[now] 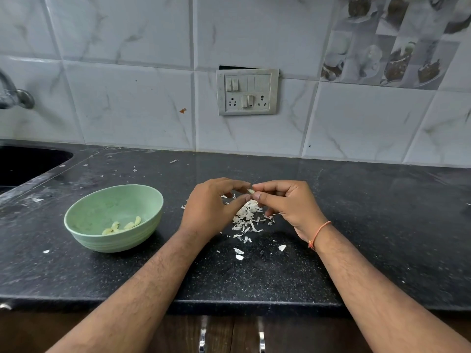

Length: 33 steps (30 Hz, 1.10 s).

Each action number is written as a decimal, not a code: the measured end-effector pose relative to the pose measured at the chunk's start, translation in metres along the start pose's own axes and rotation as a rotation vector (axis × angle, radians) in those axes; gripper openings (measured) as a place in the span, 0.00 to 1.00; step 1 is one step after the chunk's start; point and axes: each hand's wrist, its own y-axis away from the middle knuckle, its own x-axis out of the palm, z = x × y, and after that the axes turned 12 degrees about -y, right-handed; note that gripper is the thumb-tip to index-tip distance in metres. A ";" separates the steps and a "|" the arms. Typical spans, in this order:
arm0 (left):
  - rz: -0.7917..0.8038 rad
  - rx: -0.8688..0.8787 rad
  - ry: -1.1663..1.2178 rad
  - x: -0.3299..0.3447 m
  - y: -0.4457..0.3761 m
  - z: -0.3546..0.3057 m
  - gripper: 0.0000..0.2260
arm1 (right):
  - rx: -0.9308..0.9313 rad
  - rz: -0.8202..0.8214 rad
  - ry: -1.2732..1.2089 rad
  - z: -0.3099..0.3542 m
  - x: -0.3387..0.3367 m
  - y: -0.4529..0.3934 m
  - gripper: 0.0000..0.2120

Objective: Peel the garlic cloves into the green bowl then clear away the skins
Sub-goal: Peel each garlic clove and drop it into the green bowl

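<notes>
Peeling stage. The left hand (211, 207) and right hand (285, 202) are meeting fingertip to fingertip above the counter (356, 225), both pinching one garlic clove (251, 191) between curled fingers. A heap of skins (246, 220) is lying directly beneath; the green bowl (84, 220), holding several peeled cloves (122, 226), is standing well to the left. Likely risks: the small clove slipping from the pinch into the skins, or light flakes scattering further across the counter.
</notes>
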 end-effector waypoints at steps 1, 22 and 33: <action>0.005 -0.002 0.005 0.000 0.000 0.000 0.09 | -0.004 0.006 -0.001 0.000 0.000 0.000 0.09; -0.033 0.000 0.005 -0.012 0.008 -0.016 0.03 | -0.182 -0.029 0.267 0.001 0.002 0.009 0.03; 0.094 0.073 -0.255 -0.088 0.003 -0.026 0.03 | -0.172 0.043 0.292 0.038 0.040 0.020 0.07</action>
